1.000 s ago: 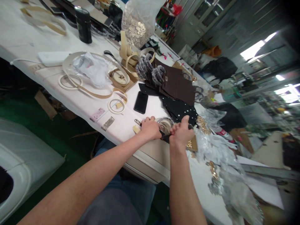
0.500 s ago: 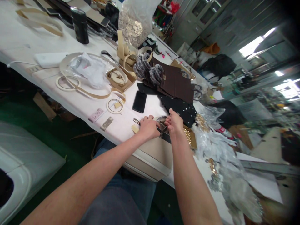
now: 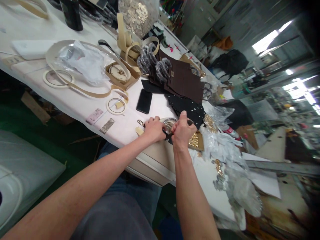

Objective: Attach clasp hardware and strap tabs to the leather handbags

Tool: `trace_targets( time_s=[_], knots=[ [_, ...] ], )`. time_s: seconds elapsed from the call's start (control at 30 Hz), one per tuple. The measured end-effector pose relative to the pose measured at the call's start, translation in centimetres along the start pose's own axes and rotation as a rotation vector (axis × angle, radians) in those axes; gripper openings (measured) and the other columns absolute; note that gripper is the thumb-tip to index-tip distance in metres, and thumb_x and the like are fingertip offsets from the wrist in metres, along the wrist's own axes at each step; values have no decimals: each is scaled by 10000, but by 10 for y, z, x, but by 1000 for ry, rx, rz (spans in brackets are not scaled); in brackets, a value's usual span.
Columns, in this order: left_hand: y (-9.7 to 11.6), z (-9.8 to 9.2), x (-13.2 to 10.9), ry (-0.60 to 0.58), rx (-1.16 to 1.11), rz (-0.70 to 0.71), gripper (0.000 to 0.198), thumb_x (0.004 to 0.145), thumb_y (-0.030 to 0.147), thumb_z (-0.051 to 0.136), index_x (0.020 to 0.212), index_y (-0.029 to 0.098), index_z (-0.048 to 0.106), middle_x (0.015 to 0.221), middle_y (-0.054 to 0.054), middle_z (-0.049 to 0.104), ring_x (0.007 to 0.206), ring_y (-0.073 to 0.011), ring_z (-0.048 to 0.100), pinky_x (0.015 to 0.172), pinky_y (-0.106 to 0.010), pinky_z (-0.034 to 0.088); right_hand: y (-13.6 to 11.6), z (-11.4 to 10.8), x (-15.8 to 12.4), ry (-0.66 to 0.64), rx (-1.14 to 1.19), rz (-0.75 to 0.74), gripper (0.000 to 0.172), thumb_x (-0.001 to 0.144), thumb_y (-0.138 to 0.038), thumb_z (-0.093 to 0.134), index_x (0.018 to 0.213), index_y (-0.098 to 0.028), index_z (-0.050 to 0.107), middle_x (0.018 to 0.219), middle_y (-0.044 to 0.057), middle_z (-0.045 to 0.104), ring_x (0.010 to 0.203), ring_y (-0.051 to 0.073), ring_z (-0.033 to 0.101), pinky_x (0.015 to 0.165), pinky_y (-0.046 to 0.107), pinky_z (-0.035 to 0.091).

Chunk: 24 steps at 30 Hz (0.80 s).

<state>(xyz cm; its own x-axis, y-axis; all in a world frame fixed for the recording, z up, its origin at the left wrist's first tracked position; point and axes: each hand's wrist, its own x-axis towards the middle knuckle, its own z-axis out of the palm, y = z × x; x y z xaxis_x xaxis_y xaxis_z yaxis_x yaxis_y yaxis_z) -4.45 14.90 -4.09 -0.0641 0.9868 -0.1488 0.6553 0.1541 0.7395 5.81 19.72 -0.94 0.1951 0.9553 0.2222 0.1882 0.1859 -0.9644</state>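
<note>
A beige bag with pale piping leans at the table's front edge, above my lap. My left hand is closed over its dark upper edge, fingers curled. From beneath those fingers a small metal clasp pokes out to the left. Close beside it, my right hand makes a fist with the thumb on top. Something short and dark shows past its knuckles, too little to name. Between the hands lies a roll of clear-looking tape or wrapped strap, partly covered.
A black phone and a tape roll lie left of my hands. Brown bag panels and black studded pieces are beyond. A box of gold chain and plastic bags sit to the right.
My right hand has turned from a fingertip pinch into a fist with the thumb raised. My left hand keeps its place on the bag. The whole view has shifted slightly.
</note>
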Motion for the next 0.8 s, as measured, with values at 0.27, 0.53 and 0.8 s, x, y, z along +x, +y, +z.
trace_targets(
  time_s=[0.27, 0.53, 0.8],
  knots=[
    [2, -3, -2, -5, 10, 3, 237, 927, 432, 749, 1121, 385, 878, 1475, -65, 597, 1301, -359, 527, 1089, -504, 461, -3, -10, -44, 58, -109, -217, 620, 1080, -617, 683, 615, -250, 498, 540, -35, 489, 474, 119, 458, 446, 259, 353],
    [3, 1, 0, 37, -19, -7, 214, 896, 384, 774, 1070, 365, 896, 1451, -90, 619, 1288, -377, 539, 1081, -526, 451, -12, -21, -26, -23, 60, -164, 636, 1046, -699, 685, 658, -268, 423, 524, -87, 393, 414, 91, 387, 407, 255, 314],
    [6, -5, -3, 16, -28, -10, 231, 888, 411, 806, 1095, 365, 899, 1467, -91, 618, 1307, -383, 547, 1097, -523, 458, -11, -24, -34, -80, -17, -208, 620, 1072, -646, 681, 638, -246, 490, 518, -61, 461, 451, 99, 433, 457, 255, 346]
  ],
)
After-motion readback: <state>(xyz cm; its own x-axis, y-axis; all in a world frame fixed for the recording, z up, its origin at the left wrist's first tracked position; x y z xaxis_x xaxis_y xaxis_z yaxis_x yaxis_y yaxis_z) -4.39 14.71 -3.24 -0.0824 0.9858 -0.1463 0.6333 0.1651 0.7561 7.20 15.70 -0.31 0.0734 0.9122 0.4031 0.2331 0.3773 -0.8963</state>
